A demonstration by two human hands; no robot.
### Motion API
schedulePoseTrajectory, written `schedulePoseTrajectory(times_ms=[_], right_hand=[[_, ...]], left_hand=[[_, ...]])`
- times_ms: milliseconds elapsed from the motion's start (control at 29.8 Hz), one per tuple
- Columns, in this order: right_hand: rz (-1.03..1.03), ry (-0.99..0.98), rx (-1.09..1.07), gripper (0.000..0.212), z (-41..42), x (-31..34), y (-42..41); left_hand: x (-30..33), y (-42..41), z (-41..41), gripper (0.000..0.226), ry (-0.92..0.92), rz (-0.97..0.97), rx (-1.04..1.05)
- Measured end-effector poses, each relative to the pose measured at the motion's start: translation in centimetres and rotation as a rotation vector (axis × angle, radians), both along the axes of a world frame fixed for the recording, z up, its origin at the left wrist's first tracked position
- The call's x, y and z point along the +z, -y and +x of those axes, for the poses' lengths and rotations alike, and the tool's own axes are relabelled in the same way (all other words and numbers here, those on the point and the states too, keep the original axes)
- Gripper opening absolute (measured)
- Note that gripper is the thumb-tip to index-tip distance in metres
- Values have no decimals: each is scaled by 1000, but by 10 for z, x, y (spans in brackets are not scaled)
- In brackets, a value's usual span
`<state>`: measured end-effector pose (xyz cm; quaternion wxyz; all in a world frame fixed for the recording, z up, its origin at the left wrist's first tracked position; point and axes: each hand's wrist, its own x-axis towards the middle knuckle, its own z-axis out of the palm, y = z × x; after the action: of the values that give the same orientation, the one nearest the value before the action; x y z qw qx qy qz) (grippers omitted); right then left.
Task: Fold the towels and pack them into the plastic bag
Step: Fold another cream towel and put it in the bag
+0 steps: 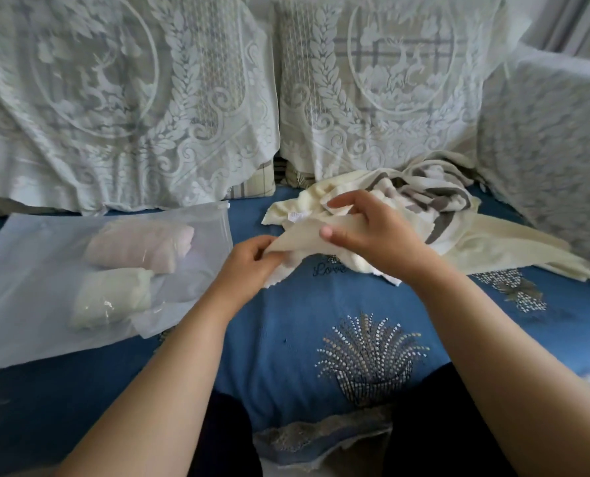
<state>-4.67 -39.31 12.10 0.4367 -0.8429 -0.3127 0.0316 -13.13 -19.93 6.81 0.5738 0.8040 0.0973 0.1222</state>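
Cream terry cloth is what both hands are busy with. The left hand (252, 261) pinches one end of a cream towel (307, 242) between thumb and curled fingers, and the right hand (366, 228), just at its two o'clock, grips the same edge a little further along. Held that way, the stretch between them is pulled into a taut, flat band, which I take to be the person hunting out a straight edge so the fold can start square. The rest of this towel hangs down slack and crumpled onto the blue sofa cover (321, 321).

Out at one o'clock from the hands lies the unfolded heap: another cream towel (513, 249) spilling away to three o'clock, and on top of it a grey-striped towel (434, 194), all bunched and waiting close by.

At nine o'clock the plastic bag (39, 325) lies flat on the seat, cloudy and translucent, its mouth seemingly toward the hands, likely for easy loading. Inside sit two finished rolls, a pinkish folded towel (142, 246) and a whitish folded towel (114, 297) just nearer me, side by side. So the job looks partway done.

Lace-covered cushions (125, 98) stand behind at twelve.
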Motion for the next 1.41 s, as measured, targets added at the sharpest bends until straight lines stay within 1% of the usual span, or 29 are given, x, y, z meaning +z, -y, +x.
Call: schedulePoseTrajectory(times_ms=[34,67,101,134,168,235,269,336,369,403,470,504,537,604,671,738,772,839,906,940,973,1041,1108,1141,1175,1242,1276,1343,1410], right_hand=[[-234,98,-51,46,3,-9,0],[-398,210,-95,46,5,-20,1],[-462,299,-130,40,7,-32,1],[-438,353,-161,34,9,-42,1],[-370,339,-182,30,10,-48,0],[-181,126,-166,20,10,-49,-3],[-133,-4,-102,17,6,-48,-6],[-141,-111,42,20,-6,-48,-11],[-160,-128,101,23,-12,-51,-14],[-168,-155,145,25,-16,-54,-15],[-176,-233,182,34,-20,-58,-15],[-203,-260,178,37,-19,-59,-14],[-247,-272,180,39,-17,-59,-11],[-311,-360,271,40,-16,-57,0],[-269,-557,396,33,-18,-54,14],[-178,-656,390,28,-15,-53,28],[-131,-631,316,29,-11,-53,34],[16,-599,139,32,1,-56,45],[216,-702,79,30,9,-59,52],[283,-751,91,28,11,-60,55],[337,-789,118,28,11,-62,58],[452,-852,187,32,9,-64,62],[572,-879,249,41,10,-62,66],[623,-890,274,47,12,-62,69],[663,-898,304,51,14,-60,72],[699,-907,346,54,18,-58,77],[693,-916,354,54,18,-59,79],[671,-935,378,52,16,-59,80],[675,-957,366,44,12,-59,78]], left_hand=[[2,0,-4,14,37,-74,45],[4,-1,-6,16,66,-95,98],[4,-3,-7,17,80,-56,149],[2,-6,-6,16,73,28,200],[-1,-10,-5,15,41,127,251],[-8,-22,-3,9,-47,304,359],[-10,-27,-3,14,-77,356,372],[-13,-28,-3,61,-113,361,201],[-14,-23,-1,73,-132,333,69],[-13,-14,-1,69,-152,313,-66],[-16,0,1,35,-211,316,-255],[-17,4,1,24,-256,314,-298],[-17,5,0,26,-300,324,-339],[-20,0,-1,29,-465,441,-446],[-21,-4,-4,12,-670,630,-579],[-24,-10,-6,6,-746,738,-600],[-25,-14,-5,7,-697,695,-559],[-22,-20,-4,5,-527,395,-406],[-20,-10,-4,12,-422,44,-368],[-22,-1,-5,23,-396,-23,-408],[-26,10,-4,37,-390,19,-457],[-45,30,0,59,-410,289,-505],[-56,41,12,51,-396,563,-381],[-61,43,17,49,-383,598,-316],[-67,44,21,56,-372,568,-284],[-78,46,26,76,-417,457,-346],[-80,50,25,80,-462,378,-414],[-78,59,19,79,-550,81,-510],[-76,65,17,75,-511,-273,-458]])
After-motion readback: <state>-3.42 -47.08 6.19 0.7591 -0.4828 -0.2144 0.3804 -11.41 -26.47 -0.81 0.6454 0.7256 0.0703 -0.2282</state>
